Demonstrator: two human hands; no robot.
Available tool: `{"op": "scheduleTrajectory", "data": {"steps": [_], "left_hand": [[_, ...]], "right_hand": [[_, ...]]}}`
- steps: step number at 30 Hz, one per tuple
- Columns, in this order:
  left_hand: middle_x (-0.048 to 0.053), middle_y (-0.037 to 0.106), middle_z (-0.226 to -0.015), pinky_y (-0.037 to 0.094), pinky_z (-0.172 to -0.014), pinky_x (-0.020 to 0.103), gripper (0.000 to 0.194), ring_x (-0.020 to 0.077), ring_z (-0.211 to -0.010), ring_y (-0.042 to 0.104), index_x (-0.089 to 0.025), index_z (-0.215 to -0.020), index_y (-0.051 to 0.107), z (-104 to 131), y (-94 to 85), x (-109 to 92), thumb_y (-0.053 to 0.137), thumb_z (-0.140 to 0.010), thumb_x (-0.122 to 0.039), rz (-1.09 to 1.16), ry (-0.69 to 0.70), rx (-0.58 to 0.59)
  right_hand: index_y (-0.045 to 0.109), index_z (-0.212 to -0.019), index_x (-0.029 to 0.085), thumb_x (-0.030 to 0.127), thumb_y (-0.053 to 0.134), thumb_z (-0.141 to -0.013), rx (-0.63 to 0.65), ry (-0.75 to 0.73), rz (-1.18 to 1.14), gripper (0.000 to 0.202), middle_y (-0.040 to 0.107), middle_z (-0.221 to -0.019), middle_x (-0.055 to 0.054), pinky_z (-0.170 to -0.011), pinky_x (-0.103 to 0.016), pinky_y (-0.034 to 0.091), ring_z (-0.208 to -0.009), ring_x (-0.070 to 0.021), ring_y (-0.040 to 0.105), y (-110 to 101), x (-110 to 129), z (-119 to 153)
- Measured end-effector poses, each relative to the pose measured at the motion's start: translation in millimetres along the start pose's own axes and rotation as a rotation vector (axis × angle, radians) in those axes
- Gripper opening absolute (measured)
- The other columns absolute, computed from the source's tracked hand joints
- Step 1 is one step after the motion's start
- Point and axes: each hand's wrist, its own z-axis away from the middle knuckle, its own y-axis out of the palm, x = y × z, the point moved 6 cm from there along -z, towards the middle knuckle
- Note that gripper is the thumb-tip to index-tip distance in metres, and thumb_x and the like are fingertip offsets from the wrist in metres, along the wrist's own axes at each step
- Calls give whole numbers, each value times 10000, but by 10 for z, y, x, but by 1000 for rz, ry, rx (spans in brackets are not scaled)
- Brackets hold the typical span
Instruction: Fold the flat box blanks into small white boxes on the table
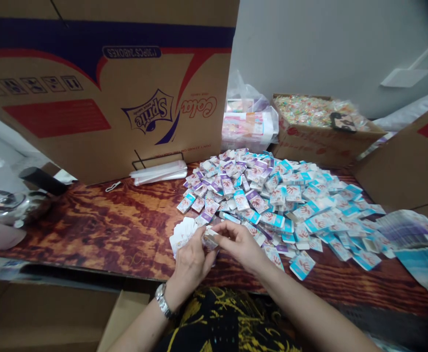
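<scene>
Near the table's front edge, my left hand [191, 256] is closed around a small cardboard box [210, 238], its thumb and fingers on the sides. My right hand [240, 240] pinches the same box at its end, fingertips by a flap. Much of the box is hidden by the fingers. Just behind my left hand lies a fanned bunch of white folded boxes [183, 233]. Beyond and to the right spreads a big heap of small blue, purple and white boxes [272, 190] with a red hand print on them.
A large brown carton [100, 122] stands at the back left, with clear plastic sleeves [158, 174] before it. Stacks of flat blue and purple card [419, 264] lie at the right. Behind the heap is a carton of wrapped sweets [316, 142]. A metal pot [23, 210] stands left.
</scene>
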Motion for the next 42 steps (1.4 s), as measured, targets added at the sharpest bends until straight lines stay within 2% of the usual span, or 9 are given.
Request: {"op": "scheduleTrajectory", "data": {"steps": [3,7,10,13,17,22,28,33,42], "left_hand": [[183,611,-1088,543,-734,316,645,224,-883,654,-87,-1401,152,2,51,11,479,-865,-235,-5,-13,23],[189,595,-1122,527,-798,319,672,224,-971,622,-88,-1439,66,-27,82,33,407,-865,-160,13,-32,48],[191,592,-1112,525,-794,324,698,223,-952,618,-76,-1443,12,-39,81,26,386,-857,-133,11,-42,56],[196,590,-1097,526,-775,328,723,226,-919,617,-67,-1442,-2,-42,63,-4,416,-860,-155,-4,-34,74],[200,560,-1155,510,-829,344,728,238,-1000,588,-80,-1445,7,-51,19,-14,439,-872,-202,13,-21,75],[190,563,-1161,508,-829,329,726,221,-979,595,-100,-1449,20,-35,13,7,450,-873,-199,51,-33,65],[205,542,-1199,502,-849,340,720,228,-1018,580,-83,-1447,26,-27,2,-14,449,-871,-177,47,-3,43],[217,526,-1228,496,-876,355,722,245,-1066,565,-72,-1445,37,-21,3,-36,460,-870,-182,10,19,37],[216,515,-1247,492,-884,358,722,253,-1086,553,-66,-1445,40,-5,27,-36,455,-861,-162,-26,7,48]], "right_hand": [[688,-900,206,219,552,-826,-94,-181,294,155,662,-849,-38,-737,-299,498,-797,-168,614,0,143,78],[642,-1108,203,162,475,-861,-118,-417,517,302,608,-1139,-111,-911,-385,460,-1048,-214,568,128,272,227],[619,-1148,194,170,458,-885,-93,-396,503,309,586,-1199,-116,-953,-382,442,-1112,-210,546,154,203,239],[640,-1093,211,191,474,-892,-93,-344,413,261,611,-1144,-87,-923,-343,461,-1062,-189,572,82,153,196],[584,-1182,231,210,486,-895,-96,-374,363,304,608,-1126,-74,-884,-330,475,-1009,-181,582,5,218,169],[632,-1120,223,202,519,-885,-48,-420,381,262,624,-1072,-69,-895,-320,458,-1001,-175,579,25,258,168],[661,-1060,226,160,537,-858,-30,-353,334,246,647,-1004,-47,-827,-291,474,-924,-160,603,7,218,132],[669,-1008,205,107,541,-817,-85,-312,362,250,655,-917,-38,-777,-282,479,-842,-155,609,-8,247,129],[676,-1009,219,83,511,-816,-68,-376,439,288,623,-945,-55,-777,-283,475,-874,-158,599,25,307,170]]}}
